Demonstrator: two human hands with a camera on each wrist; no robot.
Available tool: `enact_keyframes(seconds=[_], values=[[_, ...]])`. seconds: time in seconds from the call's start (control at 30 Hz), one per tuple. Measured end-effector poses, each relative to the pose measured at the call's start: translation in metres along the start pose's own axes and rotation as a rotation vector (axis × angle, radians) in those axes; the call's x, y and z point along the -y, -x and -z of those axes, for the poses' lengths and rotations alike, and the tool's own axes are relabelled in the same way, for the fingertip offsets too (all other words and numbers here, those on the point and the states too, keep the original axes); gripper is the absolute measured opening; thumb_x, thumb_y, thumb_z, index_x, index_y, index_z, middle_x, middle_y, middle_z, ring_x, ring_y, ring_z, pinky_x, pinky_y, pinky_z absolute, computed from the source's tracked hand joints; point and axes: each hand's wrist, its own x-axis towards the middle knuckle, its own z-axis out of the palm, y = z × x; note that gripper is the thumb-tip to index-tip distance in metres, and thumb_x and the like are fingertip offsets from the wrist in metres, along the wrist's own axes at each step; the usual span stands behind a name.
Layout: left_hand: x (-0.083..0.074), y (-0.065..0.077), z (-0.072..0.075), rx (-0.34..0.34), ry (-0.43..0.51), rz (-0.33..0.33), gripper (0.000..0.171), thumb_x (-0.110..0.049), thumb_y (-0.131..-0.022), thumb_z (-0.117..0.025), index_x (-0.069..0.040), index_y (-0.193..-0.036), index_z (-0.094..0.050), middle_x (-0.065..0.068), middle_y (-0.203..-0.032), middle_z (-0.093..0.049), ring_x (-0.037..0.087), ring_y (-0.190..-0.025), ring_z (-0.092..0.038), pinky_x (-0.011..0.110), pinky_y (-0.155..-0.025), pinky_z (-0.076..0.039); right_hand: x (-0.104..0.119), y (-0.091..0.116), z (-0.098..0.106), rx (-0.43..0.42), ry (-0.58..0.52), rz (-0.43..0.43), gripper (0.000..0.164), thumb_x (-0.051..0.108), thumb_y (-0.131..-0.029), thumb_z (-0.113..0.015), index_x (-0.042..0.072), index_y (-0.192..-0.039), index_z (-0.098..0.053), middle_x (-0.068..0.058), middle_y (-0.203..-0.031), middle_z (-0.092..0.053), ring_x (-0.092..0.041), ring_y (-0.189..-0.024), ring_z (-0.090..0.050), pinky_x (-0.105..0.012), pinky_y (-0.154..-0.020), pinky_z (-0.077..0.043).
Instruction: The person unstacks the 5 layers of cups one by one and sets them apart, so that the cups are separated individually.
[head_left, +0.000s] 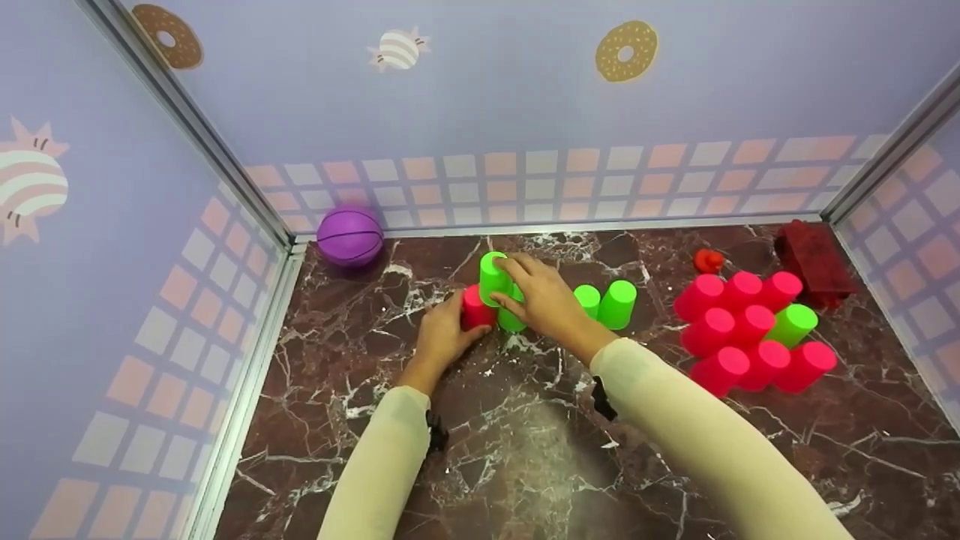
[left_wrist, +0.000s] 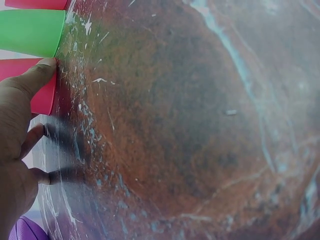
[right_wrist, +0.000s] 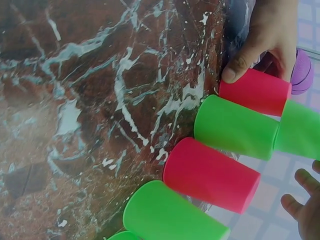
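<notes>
Upside-down plastic cups stand in a row on the floor, red and green by turns at its left end. My left hand (head_left: 442, 330) grips the red cup (head_left: 474, 309) at that end, thumb low on its near side (left_wrist: 42, 87). Beside it stands a green cup (right_wrist: 237, 127), then another red cup (right_wrist: 212, 175) and a green cup (right_wrist: 172, 212). My right hand (head_left: 547, 296) holds an inverted green cup (head_left: 493, 281) between thumb and fingers, on top of the first red and green cups. In the right wrist view this upper cup (right_wrist: 300, 130) meets their bases.
To the right is a block of inverted red cups (head_left: 731, 322) with one green cup (head_left: 793, 324) among them. Behind it are a small red object (head_left: 707, 261) and a dark red box-like object (head_left: 816, 262). A purple ball (head_left: 350, 238) sits in the back left corner by the wall.
</notes>
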Motion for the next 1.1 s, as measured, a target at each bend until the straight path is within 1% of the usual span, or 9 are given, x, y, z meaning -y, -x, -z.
enact_keyframes(seconds=[0.3, 0.43, 0.6, 0.67, 0.73, 0.8, 0.97, 1.07, 1.1], values=[[0.001, -0.001, -0.002, -0.017, -0.004, 0.006, 0.082, -0.060, -0.086, -0.090, -0.012, -0.144, -0.059, 0.012, -0.123, -0.081, 0.038, -0.114, -0.080, 0.070, -0.110, -0.056, 0.004, -0.004, -0.004, 0.013, -0.028, -0.039, 0.052, 0.033, -0.104, -0.078, 0.007, -0.145, -0.059, -0.016, -0.141, -0.067, -0.044, -0.118, -0.075, -0.064, -0.106, -0.060], [0.000, -0.001, -0.002, -0.026, 0.009, 0.008, 0.081, -0.058, -0.085, -0.092, -0.012, -0.143, -0.060, 0.012, -0.124, -0.081, 0.039, -0.114, -0.080, 0.068, -0.108, -0.057, 0.006, -0.005, -0.005, 0.012, -0.025, -0.052, 0.050, 0.033, -0.105, -0.077, 0.007, -0.144, -0.058, -0.016, -0.140, -0.066, -0.045, -0.115, -0.076, -0.063, -0.104, -0.061], [-0.009, 0.003, 0.008, -0.032, 0.041, 0.016, 0.081, -0.055, -0.086, -0.092, -0.011, -0.145, -0.060, 0.015, -0.126, -0.080, 0.040, -0.116, -0.078, 0.063, -0.106, -0.059, 0.008, -0.005, -0.005, 0.003, -0.025, -0.063, 0.049, 0.031, -0.104, -0.078, 0.008, -0.143, -0.059, -0.016, -0.139, -0.066, -0.043, -0.122, -0.073, -0.064, -0.108, -0.058], [-0.016, 0.004, 0.015, -0.030, 0.047, 0.007, 0.081, -0.056, -0.086, -0.092, -0.011, -0.145, -0.059, 0.015, -0.127, -0.080, 0.040, -0.117, -0.078, 0.061, -0.106, -0.060, 0.008, -0.004, -0.003, -0.004, -0.013, -0.059, 0.048, 0.031, -0.104, -0.079, 0.009, -0.142, -0.060, -0.016, -0.139, -0.067, -0.040, -0.127, -0.071, -0.065, -0.115, -0.054], [-0.015, 0.003, 0.011, -0.030, 0.073, 0.010, 0.082, -0.055, -0.085, -0.093, -0.011, -0.145, -0.059, 0.016, -0.127, -0.080, 0.042, -0.117, -0.077, 0.063, -0.108, -0.059, 0.007, -0.002, -0.001, -0.012, -0.003, -0.051, 0.048, 0.032, -0.104, -0.078, 0.008, -0.142, -0.060, -0.016, -0.139, -0.067, -0.039, -0.132, -0.069, -0.066, -0.121, -0.048], [-0.020, 0.004, 0.016, -0.036, 0.066, 0.000, 0.081, -0.054, -0.086, -0.092, -0.010, -0.145, -0.059, 0.016, -0.126, -0.080, 0.041, -0.115, -0.078, 0.064, -0.107, -0.059, 0.006, 0.001, 0.002, -0.025, -0.002, -0.040, 0.048, 0.032, -0.104, -0.078, 0.008, -0.142, -0.061, -0.016, -0.139, -0.068, -0.038, -0.134, -0.068, -0.067, -0.125, -0.043], [-0.035, 0.009, 0.034, -0.020, 0.066, 0.001, 0.079, -0.048, -0.088, -0.093, -0.005, -0.144, -0.060, 0.020, -0.128, -0.079, 0.045, -0.116, -0.077, 0.070, -0.109, -0.055, 0.000, 0.009, 0.012, -0.067, -0.011, -0.016, 0.047, 0.029, -0.103, -0.080, 0.007, -0.140, -0.062, -0.016, -0.138, -0.070, -0.038, -0.131, -0.069, -0.068, -0.125, -0.042], [-0.037, 0.010, 0.039, 0.004, 0.089, 0.022, 0.082, -0.049, -0.087, -0.092, -0.005, -0.147, -0.058, 0.021, -0.134, -0.077, 0.047, -0.121, -0.075, 0.070, -0.112, -0.053, -0.006, 0.016, 0.017, -0.068, -0.007, -0.011, 0.046, 0.028, -0.103, -0.080, 0.008, -0.140, -0.063, -0.015, -0.139, -0.070, -0.037, -0.131, -0.069, -0.068, -0.125, -0.042], [-0.031, 0.009, 0.034, 0.009, 0.077, 0.027, 0.084, -0.052, -0.088, -0.091, -0.006, -0.149, -0.057, 0.021, -0.136, -0.076, 0.047, -0.122, -0.075, 0.069, -0.113, -0.053, -0.008, 0.019, 0.020, -0.065, -0.006, -0.013, 0.046, 0.028, -0.103, -0.080, 0.008, -0.140, -0.063, -0.015, -0.139, -0.070, -0.037, -0.130, -0.070, -0.068, -0.125, -0.041]])
